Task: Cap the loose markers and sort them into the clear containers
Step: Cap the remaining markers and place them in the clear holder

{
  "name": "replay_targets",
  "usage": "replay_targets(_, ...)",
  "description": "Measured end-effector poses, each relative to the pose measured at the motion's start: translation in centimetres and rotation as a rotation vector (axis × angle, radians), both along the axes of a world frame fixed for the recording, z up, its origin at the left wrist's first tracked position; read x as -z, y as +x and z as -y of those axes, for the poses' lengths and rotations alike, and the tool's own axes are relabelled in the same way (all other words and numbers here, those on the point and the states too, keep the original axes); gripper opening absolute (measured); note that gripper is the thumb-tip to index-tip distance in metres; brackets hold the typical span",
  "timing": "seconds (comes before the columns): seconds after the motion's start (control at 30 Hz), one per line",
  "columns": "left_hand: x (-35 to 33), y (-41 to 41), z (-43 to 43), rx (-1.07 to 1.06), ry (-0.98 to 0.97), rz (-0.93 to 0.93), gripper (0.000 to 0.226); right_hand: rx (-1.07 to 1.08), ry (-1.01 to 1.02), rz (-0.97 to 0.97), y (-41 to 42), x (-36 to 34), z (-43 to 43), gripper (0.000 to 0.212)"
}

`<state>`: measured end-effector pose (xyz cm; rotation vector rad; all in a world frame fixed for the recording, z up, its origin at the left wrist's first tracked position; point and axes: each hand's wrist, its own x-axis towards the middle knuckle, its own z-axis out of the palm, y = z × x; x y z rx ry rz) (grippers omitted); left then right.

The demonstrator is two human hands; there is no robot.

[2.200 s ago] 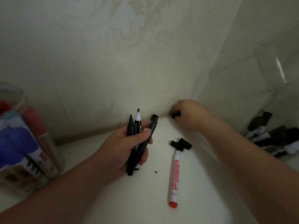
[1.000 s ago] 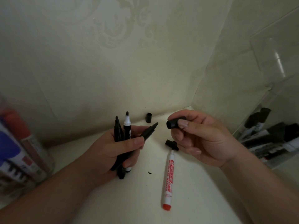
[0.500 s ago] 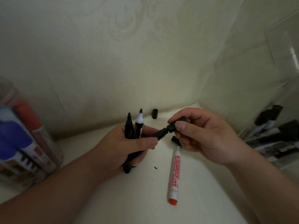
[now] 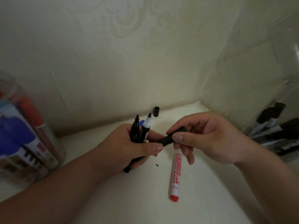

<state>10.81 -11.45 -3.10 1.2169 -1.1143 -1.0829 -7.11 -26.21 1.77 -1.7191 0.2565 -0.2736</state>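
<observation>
My left hand [image 4: 127,147] grips three black markers. Two of them [image 4: 139,131] stand upright and uncapped, one with a white collar below its tip. The third marker points right, and my right hand [image 4: 205,136] pinches a black cap [image 4: 169,139] on its tip between thumb and fingers. A red-and-white whiteboard marker [image 4: 175,175] lies on the white surface under my right hand, its upper end hidden by my fingers. One loose black cap [image 4: 156,111] lies by the back wall. A bit of blue shows behind the upright markers.
A round clear container [image 4: 53,143] at the left holds red and blue markers. A clear box [image 4: 265,110] at the right holds black markers. Walls close the corner at the back and right. A small dark speck [image 4: 157,165] lies on the surface.
My right hand picked a black cap from the surface near the wall, brought it to the third marker's tip, and has pushed it on further. My left hand kept hold of the three markers.
</observation>
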Motion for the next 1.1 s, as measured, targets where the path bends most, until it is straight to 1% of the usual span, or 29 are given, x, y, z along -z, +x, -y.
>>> replay_targets(0.1,0.0,-0.2,-0.1,-0.009,-0.012,-0.004,0.027,0.037,0.005,-0.012,0.3,0.0,-0.4,0.016)
replay_targets(0.23,0.1,0.1,0.2,0.003,0.001,-0.089,0.022,0.072,-0.033,-0.027,0.7,-0.2,-0.4,0.019)
replay_targets(0.3,0.2,0.2,0.2,0.026,0.004,-0.118,0.027,0.074,-0.027,-0.021,0.8,-0.2,-0.3,0.016)
replay_targets(0.37,0.1,0.0,0.2,0.044,-0.005,-0.138,0.019,0.089,0.004,-0.013,0.7,-0.3,-0.2,0.01)
replay_targets(0.43,0.0,-0.1,0.3,0.038,-0.003,-0.181,0.008,0.151,0.051,0.006,0.6,-0.3,0.0,0.007)
replay_targets(0.53,-0.2,-0.3,0.5,-0.026,0.039,-0.194,0.013,0.271,0.116,0.089,0.6,-0.3,0.5,0.008)
replay_targets(0.6,-0.4,-0.6,0.6,-0.061,0.079,-0.158,0.017,0.339,0.111,0.162,0.8,-0.4,0.8,0.016)
replay_targets(0.67,-0.5,-0.8,0.7,-0.063,0.123,-0.03,0.011,0.376,0.069,0.214,0.9,-0.9,0.9,0.023)
replay_targets(0.73,-0.5,-0.9,0.7,-0.019,0.16,0.133,0.02,0.379,0.026,0.24,0.7,-1.5,0.8,0.02)
replay_targets(0.8,-0.7,-1.0,0.6,0.03,0.19,0.221,0.028,0.361,-0.028,0.217,0.4,-1.8,0.6,0.017)
replay_targets(0.93,-1.2,-1.1,0.5,0.053,0.207,0.272,0.031,0.313,-0.071,0.162,0.2,-1.9,0.2,0.017)
replay_targets(1.1,-1.4,-1.3,0.4,0.054,0.216,0.292,0.03,0.341,-0.114,0.216,-0.4,-2.5,0.8,0.013)
